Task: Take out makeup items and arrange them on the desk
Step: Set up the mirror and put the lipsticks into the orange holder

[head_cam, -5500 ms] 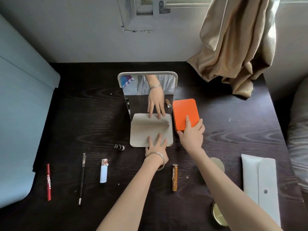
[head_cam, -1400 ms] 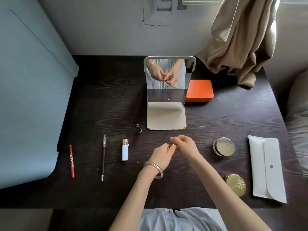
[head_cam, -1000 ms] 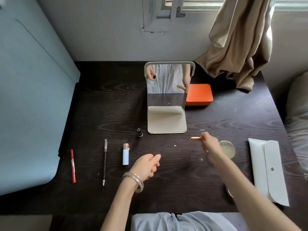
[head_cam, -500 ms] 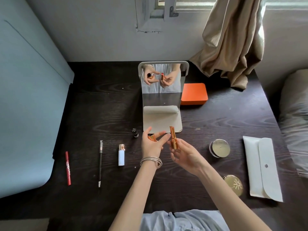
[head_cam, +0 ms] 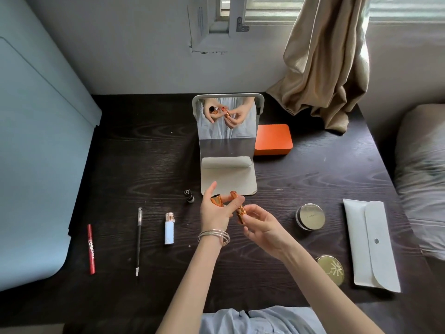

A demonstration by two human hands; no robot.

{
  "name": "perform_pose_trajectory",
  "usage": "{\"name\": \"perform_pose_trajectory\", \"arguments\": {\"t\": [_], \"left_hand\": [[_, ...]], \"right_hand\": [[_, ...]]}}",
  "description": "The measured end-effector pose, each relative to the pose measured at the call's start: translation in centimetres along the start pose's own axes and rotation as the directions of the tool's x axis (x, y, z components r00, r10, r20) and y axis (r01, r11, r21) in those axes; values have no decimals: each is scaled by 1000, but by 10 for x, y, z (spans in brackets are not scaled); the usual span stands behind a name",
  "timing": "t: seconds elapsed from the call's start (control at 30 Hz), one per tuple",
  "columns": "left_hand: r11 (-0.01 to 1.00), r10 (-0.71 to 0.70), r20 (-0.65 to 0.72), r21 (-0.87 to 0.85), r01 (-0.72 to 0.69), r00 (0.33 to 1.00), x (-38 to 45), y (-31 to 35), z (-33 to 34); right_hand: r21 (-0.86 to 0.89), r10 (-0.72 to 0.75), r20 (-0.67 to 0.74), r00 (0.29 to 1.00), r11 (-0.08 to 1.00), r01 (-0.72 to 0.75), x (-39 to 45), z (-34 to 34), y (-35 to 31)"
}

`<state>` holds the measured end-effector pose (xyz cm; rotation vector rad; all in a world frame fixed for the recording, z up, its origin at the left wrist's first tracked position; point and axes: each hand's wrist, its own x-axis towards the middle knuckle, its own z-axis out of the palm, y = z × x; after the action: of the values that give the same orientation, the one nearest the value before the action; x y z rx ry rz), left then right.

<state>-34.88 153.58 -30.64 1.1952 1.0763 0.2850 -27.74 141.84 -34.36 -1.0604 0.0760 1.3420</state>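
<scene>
At frame centre, above the dark wooden desk (head_cam: 313, 184), the left hand (head_cam: 214, 213) pinches a copper lipstick cap (head_cam: 216, 200) while the right hand (head_cam: 261, 227) grips the copper lipstick tube (head_cam: 239, 212), held upright, apparently for inspecting or recapping.

Both my forearms reach forward, bare, and my hands meet close together in the air. My left hand (head_cam: 215, 210) is raised with the palm turned away from me, thumb stretched up, fingers curled round a cap (head_cam: 217, 200). Thin bangles (head_cam: 213, 236) circle that wrist. My right hand (head_cam: 261, 227) lies palm up, its fingers pinching a lipstick (head_cam: 238, 208) just beside my left fingertips
</scene>
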Motion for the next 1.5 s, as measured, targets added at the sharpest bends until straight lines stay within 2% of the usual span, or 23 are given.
{"name": "perform_pose_trajectory", "arguments": {"t": [0.17,0.3,0.43,0.9,1.5], "left_hand": [[999,51,-1,15,-51,999,-3,3,0],[998,63,-2,0,-63,998,-6,9,3],[997,74,-23,10,-74,997,-5,8,4],[997,80,-45,28,-79,996,-5,9,3],[997,63,-52,40,-61,997,3,8,0]], "right_hand": [[50,2,33,999,999,-3,-1,-1,2],[122,22,9,1000,992,-23,-4,4,3],[200,-22,50,999,980,12,-4,5,3],[145,-5,29,1000,989,1,-2,8,4],[91,-22,84,996,996,15,1,9,-3]]}}
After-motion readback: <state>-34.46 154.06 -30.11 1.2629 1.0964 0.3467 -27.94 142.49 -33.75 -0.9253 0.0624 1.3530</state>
